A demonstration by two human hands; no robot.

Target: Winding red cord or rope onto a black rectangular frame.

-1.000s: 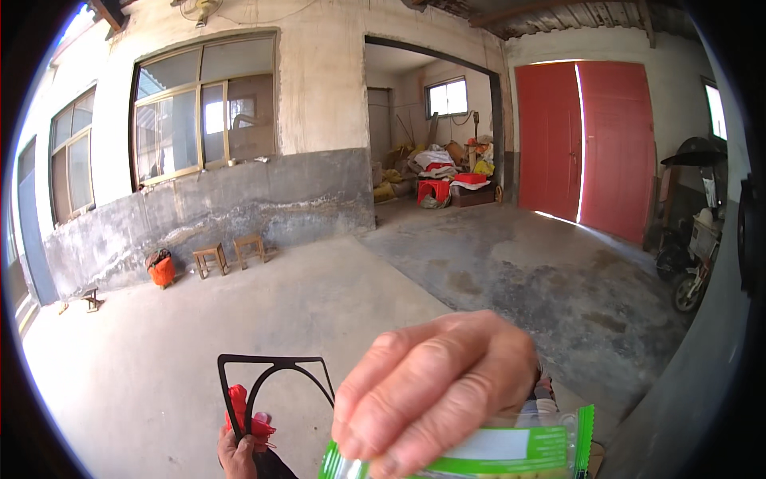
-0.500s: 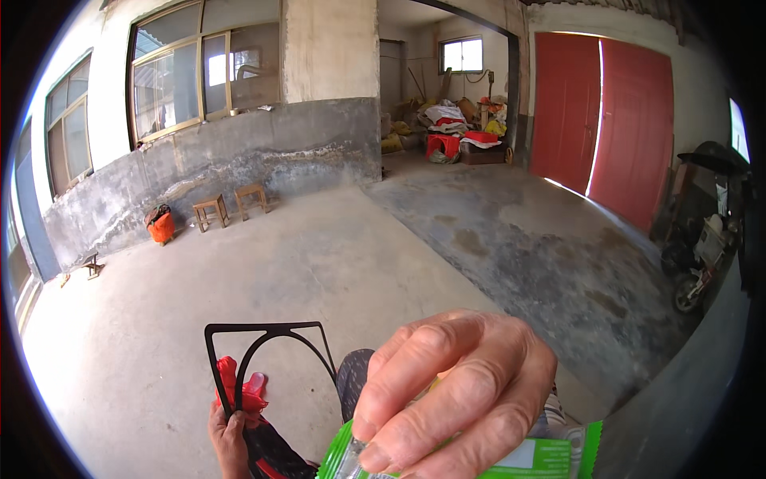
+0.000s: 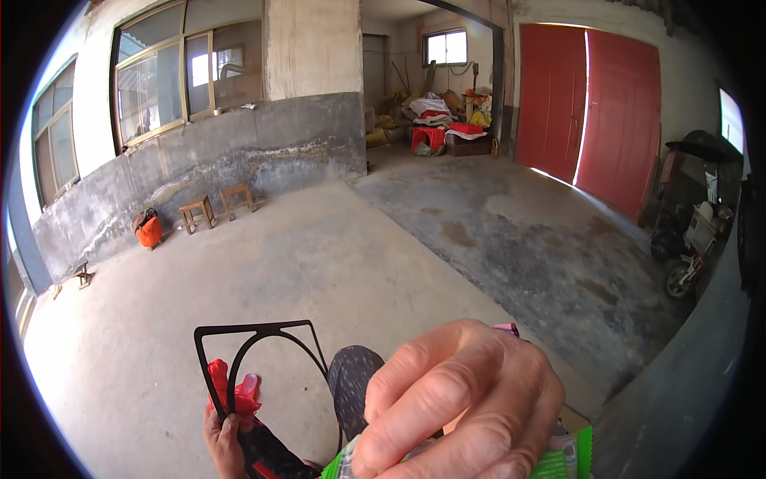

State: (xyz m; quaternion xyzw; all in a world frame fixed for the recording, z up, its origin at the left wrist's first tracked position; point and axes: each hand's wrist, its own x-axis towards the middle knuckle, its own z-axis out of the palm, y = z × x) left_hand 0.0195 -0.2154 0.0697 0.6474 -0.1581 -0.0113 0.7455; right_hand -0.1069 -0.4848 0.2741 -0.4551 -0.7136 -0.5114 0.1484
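Note:
My right hand [image 3: 471, 399] is large and close at the lower right, its fingers curled over a green and clear packet [image 3: 576, 453]. Most of that packet is hidden under the hand. A small dark, pink-edged thing [image 3: 507, 328] peeks out behind the knuckles; I cannot make out what it is. At the lower left, my left hand [image 3: 223, 443] is closed on the lower end of a black frame [image 3: 257, 328] with an arched bar inside it. Crumpled red material [image 3: 235, 391] shows beside that hand, just behind the frame.
My knee in dark patterned trousers [image 3: 357, 387] rises between the hands. Two wooden stools [image 3: 197, 214] and an orange bucket [image 3: 148, 231] stand by the far left wall. Red double doors [image 3: 586, 120], a parked two-wheeler [image 3: 694, 247] and a heaped pile [image 3: 435, 120] lie farther off.
The whole view has shifted slightly. My right hand has turned and now covers more of the green packet. The pink-edged thing has come into sight behind it. My left hand keeps its hold.

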